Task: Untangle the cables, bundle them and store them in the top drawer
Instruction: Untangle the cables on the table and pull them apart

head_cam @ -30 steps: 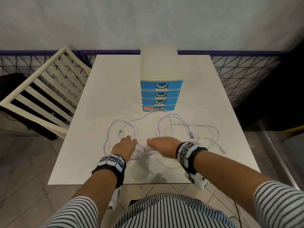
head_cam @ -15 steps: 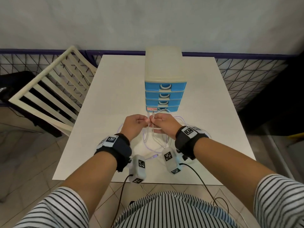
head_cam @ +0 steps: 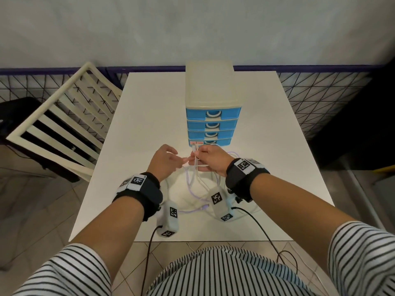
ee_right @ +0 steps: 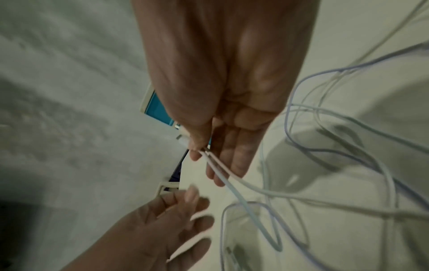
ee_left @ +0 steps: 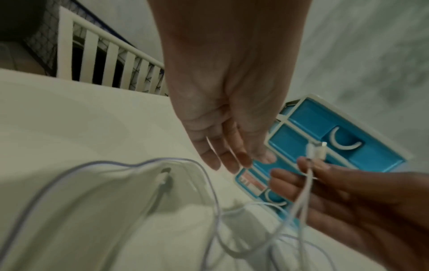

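A white cable and a lilac cable (head_cam: 193, 190) lie tangled in loops on the white table (head_cam: 149, 107), in front of a beige unit of several blue drawers (head_cam: 210, 97). Its top drawer (head_cam: 213, 113) is closed. My right hand (head_cam: 195, 155) is raised before the lowest drawer. Its thumb and fingers pinch two white cable ends (ee_left: 316, 150) side by side, plugs up, and the strands (ee_right: 223, 176) hang down to the table. My left hand (head_cam: 179, 159) hovers just left of it with relaxed fingers (ee_left: 223, 161), holding nothing. A lilac plug (head_cam: 204, 207) lies between my wrists.
A white slatted chair (head_cam: 64, 116) leans at the table's left edge. Wire mesh fencing (head_cam: 316, 99) runs behind and to the right. Black leads (head_cam: 263, 229) from the wrist cameras hang off the near table edge.
Both hands rose from the table and brought the white cable ends up in front of the drawers. Since then my left hand has let go and drawn slightly left; my right hand keeps the ends.
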